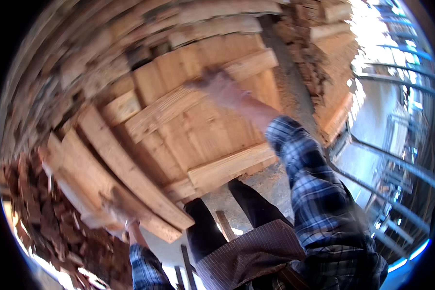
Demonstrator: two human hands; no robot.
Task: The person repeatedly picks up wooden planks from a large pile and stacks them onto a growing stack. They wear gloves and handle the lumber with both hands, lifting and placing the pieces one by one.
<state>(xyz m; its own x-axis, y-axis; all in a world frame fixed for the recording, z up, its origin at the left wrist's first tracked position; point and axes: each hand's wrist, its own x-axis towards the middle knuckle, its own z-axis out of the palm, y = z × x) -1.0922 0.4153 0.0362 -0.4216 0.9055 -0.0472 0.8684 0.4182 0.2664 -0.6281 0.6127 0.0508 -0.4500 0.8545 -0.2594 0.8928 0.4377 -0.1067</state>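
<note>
Wooden planks laid side by side form a broad panel [179, 145] in front of me. Across its upper part lies a long wooden crosspiece [162, 108]. A shorter crosspiece [232, 164] lies along the near edge. My right hand [222, 89] is over the long crosspiece, at about its middle; motion blurs the fingers. At the lower left my left hand [116, 208] rests on a loose plank [89, 166], its fingers apart. Beside that plank lies another long loose plank [125, 164], slanting along the panel's left side.
Stacked timber [96, 63] rises at the far side and far left. Broken reddish-brown wood pieces [53, 217] are heaped at the lower left. A wood pile [331, 72] stands at the right, near metal rails [396, 159]. A small wood block [123, 106] lies at the panel's upper left.
</note>
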